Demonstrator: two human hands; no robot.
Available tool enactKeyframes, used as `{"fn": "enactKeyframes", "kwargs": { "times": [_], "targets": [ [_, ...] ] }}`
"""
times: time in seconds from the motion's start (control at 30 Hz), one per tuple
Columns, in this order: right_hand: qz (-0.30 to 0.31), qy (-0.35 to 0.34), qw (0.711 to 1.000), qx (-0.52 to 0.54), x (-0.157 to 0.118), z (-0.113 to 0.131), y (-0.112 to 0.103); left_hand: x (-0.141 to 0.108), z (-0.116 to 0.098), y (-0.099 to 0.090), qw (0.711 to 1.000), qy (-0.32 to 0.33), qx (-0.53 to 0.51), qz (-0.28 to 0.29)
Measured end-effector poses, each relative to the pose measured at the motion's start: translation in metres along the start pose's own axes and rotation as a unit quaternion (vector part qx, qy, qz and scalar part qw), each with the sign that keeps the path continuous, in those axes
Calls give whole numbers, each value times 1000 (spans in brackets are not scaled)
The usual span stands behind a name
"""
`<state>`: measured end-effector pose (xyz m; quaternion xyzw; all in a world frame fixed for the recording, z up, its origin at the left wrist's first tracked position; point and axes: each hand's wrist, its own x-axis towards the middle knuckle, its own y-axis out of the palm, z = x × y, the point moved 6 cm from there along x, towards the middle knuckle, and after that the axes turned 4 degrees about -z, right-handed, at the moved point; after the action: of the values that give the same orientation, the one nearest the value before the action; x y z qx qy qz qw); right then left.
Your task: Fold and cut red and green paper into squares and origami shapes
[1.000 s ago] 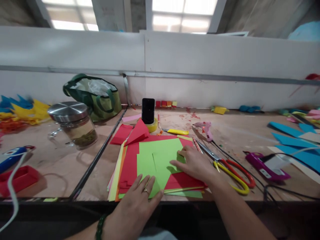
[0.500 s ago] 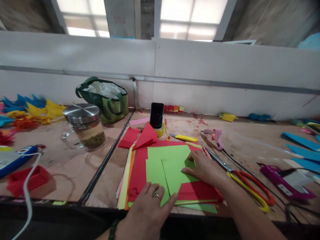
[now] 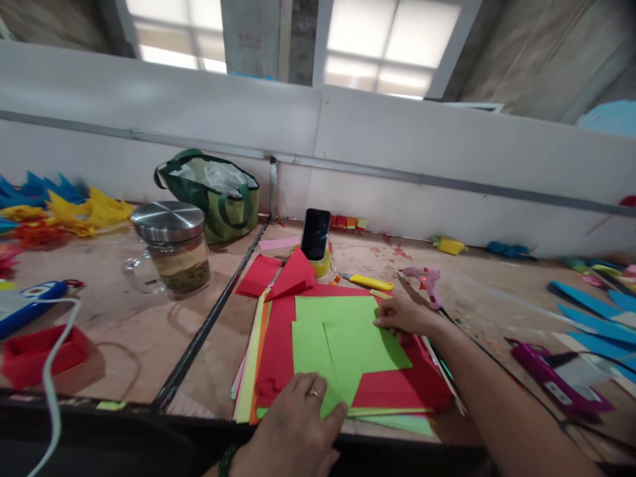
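Right hand (image 3: 406, 315) has shifted to the green paper's (image 3: 350, 341) right edge

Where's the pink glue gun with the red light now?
In the head view, the pink glue gun lies right of centre on the brown tabletop, just beyond the bare right hand and right of the yellow-handled cutter.

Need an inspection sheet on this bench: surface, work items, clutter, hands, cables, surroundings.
Surface: brown tabletop, stained; dark seam left of the papers.
Work items: green paper overlapping on red paper; other coloured sheets beneath.
Clutter: lidded glass mug, green bag, phone, yellow utility knife, pink glue gun.
Hands: left hand flat on green paper; right hand at its right side, fingers bent, grip unclear.
Cables: white cable over the front edge; black cord from glue gun.
Surroundings: white partition, windows beyond.
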<state>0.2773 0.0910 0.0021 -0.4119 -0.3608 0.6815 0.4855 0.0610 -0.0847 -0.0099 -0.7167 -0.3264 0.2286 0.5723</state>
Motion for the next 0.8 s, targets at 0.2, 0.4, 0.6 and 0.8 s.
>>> {"fn": "enactKeyframes", "kwargs": {
  "times": [0.2, 0.4, 0.6, 0.8],
  "targets": [
    [-54, -63, 996, -31, -24, 44, -6, 8, -5, -12, 999, 13, -43, -23],
    [39, -75, 996, -26, -42, 55, 49, 24, -11, -2, 998, -7, -68, 1],
    [41, -6, 996, -73, -14, 15, 10, 23, -16, 5, 999, 1, -34, -7],
    [-16, -56, 992, -111, -9, 60, 0, 22, -17, 4, 1000, 8, -24, -5]
  ]
}}
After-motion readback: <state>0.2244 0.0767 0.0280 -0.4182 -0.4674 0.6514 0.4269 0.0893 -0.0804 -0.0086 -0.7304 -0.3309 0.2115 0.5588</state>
